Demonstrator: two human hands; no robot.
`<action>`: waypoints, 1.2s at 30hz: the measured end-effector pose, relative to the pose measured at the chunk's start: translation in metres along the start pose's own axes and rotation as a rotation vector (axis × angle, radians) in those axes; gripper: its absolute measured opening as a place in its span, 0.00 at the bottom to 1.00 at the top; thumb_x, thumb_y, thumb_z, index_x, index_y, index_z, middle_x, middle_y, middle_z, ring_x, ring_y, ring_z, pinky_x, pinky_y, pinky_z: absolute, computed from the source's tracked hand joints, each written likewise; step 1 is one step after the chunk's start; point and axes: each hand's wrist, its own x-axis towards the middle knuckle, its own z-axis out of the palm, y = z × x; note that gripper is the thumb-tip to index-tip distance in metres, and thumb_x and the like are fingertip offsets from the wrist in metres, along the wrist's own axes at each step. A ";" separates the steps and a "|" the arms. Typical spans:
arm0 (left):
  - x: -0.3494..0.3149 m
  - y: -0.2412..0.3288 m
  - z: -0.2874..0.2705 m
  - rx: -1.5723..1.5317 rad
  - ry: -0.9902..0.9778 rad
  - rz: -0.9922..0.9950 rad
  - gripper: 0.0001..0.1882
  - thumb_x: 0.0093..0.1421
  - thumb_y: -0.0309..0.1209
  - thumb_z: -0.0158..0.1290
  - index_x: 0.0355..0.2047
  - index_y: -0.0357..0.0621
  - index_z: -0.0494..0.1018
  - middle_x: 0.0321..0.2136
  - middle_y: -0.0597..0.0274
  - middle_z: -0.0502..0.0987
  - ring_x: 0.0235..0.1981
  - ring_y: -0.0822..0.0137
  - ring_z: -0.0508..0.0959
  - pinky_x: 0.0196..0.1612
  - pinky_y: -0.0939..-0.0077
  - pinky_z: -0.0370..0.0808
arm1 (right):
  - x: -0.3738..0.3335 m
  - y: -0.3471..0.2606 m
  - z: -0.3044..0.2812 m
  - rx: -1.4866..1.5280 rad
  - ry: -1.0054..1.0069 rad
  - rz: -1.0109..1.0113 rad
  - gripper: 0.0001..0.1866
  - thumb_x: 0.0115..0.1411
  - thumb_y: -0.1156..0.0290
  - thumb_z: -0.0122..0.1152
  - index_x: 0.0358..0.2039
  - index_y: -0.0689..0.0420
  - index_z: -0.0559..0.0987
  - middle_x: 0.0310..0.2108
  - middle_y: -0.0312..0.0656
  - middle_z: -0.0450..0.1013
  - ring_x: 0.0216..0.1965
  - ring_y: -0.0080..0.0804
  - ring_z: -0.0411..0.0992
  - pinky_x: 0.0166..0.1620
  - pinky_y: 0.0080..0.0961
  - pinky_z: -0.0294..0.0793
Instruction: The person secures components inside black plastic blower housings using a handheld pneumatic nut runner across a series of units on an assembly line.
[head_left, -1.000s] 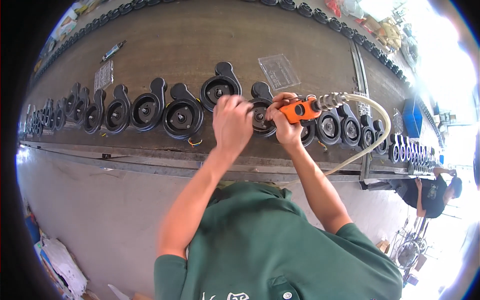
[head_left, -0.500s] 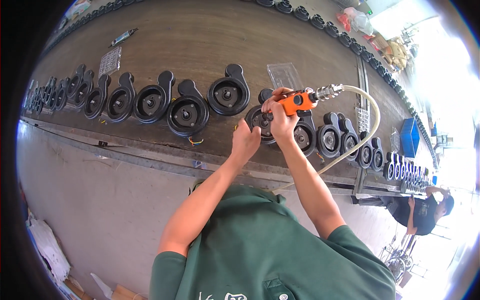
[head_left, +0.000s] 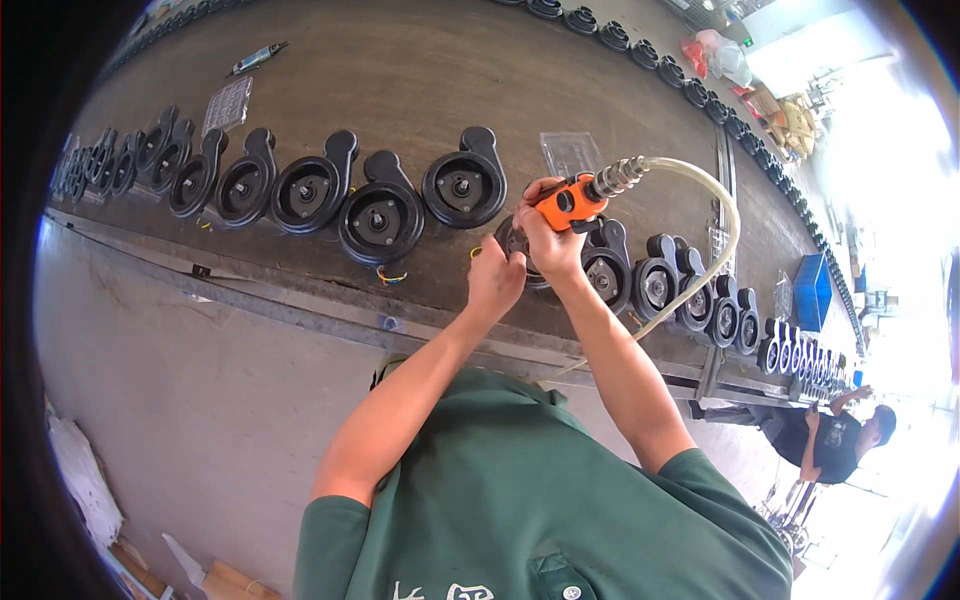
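Observation:
An orange air-powered tool (head_left: 574,204) with a metal hose coupling is gripped in my right hand (head_left: 548,243). Its working end points down at a black round wheel unit (head_left: 512,240), mostly covered by the tool and my hands. At that unit's near left rim is my left hand (head_left: 496,282), fingers curled and thumb against the edge; what they pinch is hidden. Another wheel unit (head_left: 464,188) with a short arm and a central metal shaft lies just left of my hands. To the right of the tool sits a similar unit (head_left: 605,275).
More wheel units line the bench (head_left: 400,90) both ways. A pale hose (head_left: 735,225) loops right from the tool. Clear plastic trays (head_left: 570,153), a blue bin (head_left: 812,292) and a slim hand tool (head_left: 258,58) rest there too. A person (head_left: 835,440) is at far right.
The orange tool and my right hand have shifted left and now cover more of the wheel unit. My left hand stays at its rim. The whole view has turned slightly.

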 end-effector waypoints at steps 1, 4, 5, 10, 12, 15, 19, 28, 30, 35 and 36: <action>0.000 0.001 0.001 0.003 0.010 -0.008 0.21 0.59 0.32 0.51 0.47 0.27 0.65 0.38 0.25 0.79 0.45 0.29 0.79 0.51 0.42 0.76 | 0.000 -0.002 0.000 -0.004 0.005 0.013 0.08 0.49 0.82 0.61 0.32 0.64 0.77 0.27 0.36 0.75 0.28 0.22 0.73 0.33 0.22 0.74; 0.000 0.004 0.004 0.012 0.036 -0.030 0.22 0.59 0.32 0.52 0.48 0.27 0.65 0.38 0.25 0.79 0.45 0.28 0.79 0.51 0.42 0.75 | 0.000 -0.007 0.002 0.042 0.011 0.031 0.07 0.50 0.82 0.61 0.31 0.63 0.77 0.26 0.36 0.75 0.26 0.22 0.73 0.31 0.22 0.75; 0.000 0.005 0.004 0.013 0.040 -0.035 0.22 0.59 0.32 0.52 0.48 0.27 0.65 0.38 0.25 0.79 0.45 0.28 0.79 0.51 0.42 0.75 | 0.000 -0.007 0.003 0.052 0.018 0.033 0.07 0.50 0.81 0.61 0.31 0.63 0.77 0.26 0.36 0.75 0.26 0.22 0.73 0.31 0.22 0.75; -0.002 0.008 0.002 0.026 0.045 -0.030 0.21 0.58 0.32 0.52 0.47 0.27 0.66 0.39 0.25 0.80 0.45 0.29 0.79 0.51 0.42 0.75 | -0.001 -0.002 0.001 0.063 -0.006 0.015 0.06 0.50 0.82 0.60 0.30 0.63 0.77 0.27 0.37 0.75 0.26 0.22 0.73 0.31 0.22 0.75; -0.003 0.007 0.001 0.022 0.034 -0.011 0.21 0.58 0.32 0.53 0.47 0.27 0.66 0.39 0.26 0.80 0.45 0.29 0.79 0.51 0.42 0.76 | -0.003 -0.001 0.001 0.026 -0.004 -0.001 0.06 0.50 0.82 0.60 0.30 0.63 0.77 0.27 0.37 0.75 0.26 0.22 0.73 0.31 0.22 0.74; -0.002 0.008 0.005 -0.016 0.090 -0.026 0.20 0.59 0.32 0.53 0.45 0.27 0.67 0.38 0.27 0.80 0.45 0.30 0.80 0.50 0.43 0.76 | -0.005 0.003 0.003 -0.009 0.011 -0.031 0.06 0.49 0.82 0.60 0.30 0.63 0.77 0.27 0.36 0.75 0.28 0.21 0.72 0.33 0.22 0.74; 0.000 0.008 0.004 0.006 0.079 -0.045 0.18 0.59 0.31 0.53 0.44 0.27 0.68 0.39 0.28 0.80 0.45 0.30 0.80 0.50 0.45 0.76 | -0.006 0.001 0.007 0.021 0.007 -0.037 0.07 0.49 0.82 0.60 0.30 0.63 0.75 0.27 0.37 0.75 0.29 0.21 0.72 0.35 0.22 0.74; 0.008 -0.004 0.011 0.001 0.109 -0.075 0.26 0.59 0.34 0.52 0.52 0.26 0.68 0.43 0.26 0.79 0.49 0.31 0.79 0.55 0.47 0.74 | -0.015 -0.040 -0.001 0.005 0.064 -0.095 0.15 0.56 0.84 0.52 0.46 0.68 0.71 0.25 0.41 0.73 0.25 0.27 0.73 0.33 0.24 0.75; 0.005 -0.002 0.010 -0.022 0.117 -0.089 0.27 0.59 0.34 0.52 0.54 0.25 0.67 0.44 0.26 0.79 0.49 0.30 0.79 0.56 0.47 0.74 | -0.021 -0.037 -0.017 0.082 0.100 -0.098 0.15 0.56 0.85 0.50 0.46 0.68 0.71 0.25 0.41 0.71 0.25 0.28 0.70 0.33 0.28 0.75; 0.004 0.005 0.008 -0.050 0.102 -0.059 0.28 0.59 0.34 0.51 0.56 0.26 0.66 0.45 0.26 0.79 0.51 0.30 0.78 0.57 0.47 0.73 | -0.042 -0.028 -0.043 0.105 0.213 -0.046 0.15 0.58 0.85 0.50 0.47 0.67 0.70 0.25 0.40 0.70 0.25 0.28 0.69 0.33 0.30 0.75; 0.003 0.007 0.008 -0.052 0.089 -0.070 0.29 0.59 0.34 0.51 0.57 0.25 0.66 0.47 0.24 0.78 0.52 0.30 0.77 0.58 0.48 0.73 | -0.045 -0.026 -0.047 0.120 0.215 -0.044 0.15 0.58 0.84 0.50 0.46 0.67 0.70 0.25 0.40 0.70 0.25 0.28 0.69 0.33 0.30 0.75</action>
